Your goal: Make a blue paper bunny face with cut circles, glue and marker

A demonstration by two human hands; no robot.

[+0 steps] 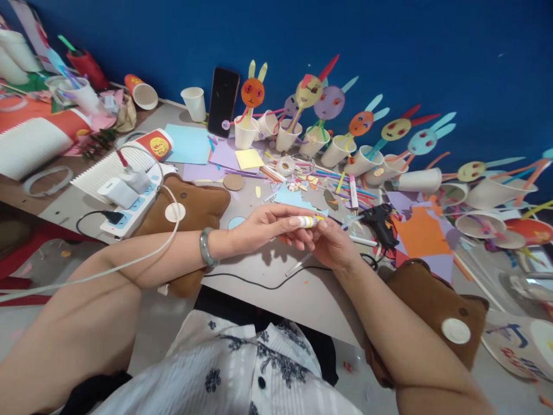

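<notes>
A small white tube with yellow markings [309, 221] is held over the near part of the table. My left hand [276, 225], with a bracelet at its wrist, pinches one end between thumb and fingers. At the other end my right hand [332, 239] closes thumb and fingers on it. Part of the tube is hidden by my fingertips, so its exact kind cannot be made out. Just right of my right hand lies a black hot glue gun [381, 226]. Beyond my hands are light-blue paper [294, 197] and small paper scraps.
Paper cups with paper rabbit heads [253, 92] line the blue wall. A black phone [223, 101] leans there. At left stand a power strip [133, 204] and stacked cups [37, 141]. Brown cushions [432, 305] flank my arms. A black cable [263, 287] crosses the table; orange paper [421, 233] lies right.
</notes>
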